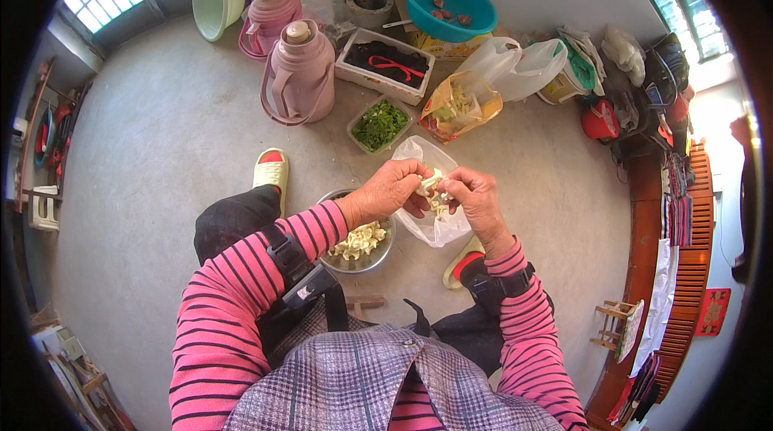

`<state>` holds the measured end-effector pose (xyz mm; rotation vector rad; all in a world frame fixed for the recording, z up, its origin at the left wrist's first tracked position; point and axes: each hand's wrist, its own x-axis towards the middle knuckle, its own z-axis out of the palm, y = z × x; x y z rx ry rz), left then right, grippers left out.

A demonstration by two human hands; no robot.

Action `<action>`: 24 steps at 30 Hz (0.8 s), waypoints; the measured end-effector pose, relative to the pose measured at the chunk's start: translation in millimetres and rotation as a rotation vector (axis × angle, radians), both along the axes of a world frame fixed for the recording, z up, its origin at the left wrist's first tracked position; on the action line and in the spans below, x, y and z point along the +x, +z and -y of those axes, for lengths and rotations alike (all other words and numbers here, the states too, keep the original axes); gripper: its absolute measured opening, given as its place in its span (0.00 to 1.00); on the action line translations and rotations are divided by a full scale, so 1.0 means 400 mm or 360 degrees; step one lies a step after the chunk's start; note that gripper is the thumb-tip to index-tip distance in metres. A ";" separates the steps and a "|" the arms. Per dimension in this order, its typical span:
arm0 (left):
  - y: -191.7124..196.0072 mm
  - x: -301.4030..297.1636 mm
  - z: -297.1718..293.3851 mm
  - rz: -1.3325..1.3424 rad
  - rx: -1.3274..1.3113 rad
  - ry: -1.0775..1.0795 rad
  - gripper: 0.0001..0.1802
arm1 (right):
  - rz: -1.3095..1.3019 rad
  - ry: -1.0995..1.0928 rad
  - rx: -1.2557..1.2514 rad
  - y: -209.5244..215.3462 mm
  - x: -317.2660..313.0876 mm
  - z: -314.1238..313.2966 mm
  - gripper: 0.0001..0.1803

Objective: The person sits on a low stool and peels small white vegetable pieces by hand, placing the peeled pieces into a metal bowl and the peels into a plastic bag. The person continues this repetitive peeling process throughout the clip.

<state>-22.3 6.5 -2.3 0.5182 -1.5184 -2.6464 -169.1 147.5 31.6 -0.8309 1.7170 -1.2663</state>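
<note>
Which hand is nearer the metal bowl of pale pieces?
Left. The left hand hovers just above the metal bowl rim; the right hand is farther right, over the clear plastic bag.

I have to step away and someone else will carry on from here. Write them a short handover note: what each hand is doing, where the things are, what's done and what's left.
Left hand and right hand are together over the clear plastic bag, both gripping one pale vegetable piece.
Metal bowl sits on the floor by the left knee, already holding a pile of pale peeled pieces.
Tub of chopped greens stands just beyond the bag; two pink flasks further off.
Done: part of a bowlful.
Left: the piece in hand; how much more remains cannot be told.
</note>
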 end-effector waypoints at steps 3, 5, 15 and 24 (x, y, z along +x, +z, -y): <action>-0.004 0.001 0.001 0.0029 0.0024 0.0051 0.15 | 0.0051 -0.0124 -0.0071 -0.003 -0.006 -0.003 0.09; -0.008 0.001 0.004 0.0037 0.0024 0.0082 0.15 | 0.0042 -0.0108 -0.0063 0.005 -0.022 -0.007 0.09; -0.008 0.006 0.009 0.0049 -0.0162 0.0072 0.14 | 0.0096 -0.0065 -0.0052 0.007 -0.017 -0.009 0.11; -0.031 0.030 0.023 0.0149 -0.0290 -0.0042 0.12 | 0.0007 0.0092 0.0028 -0.002 -0.006 -0.001 0.11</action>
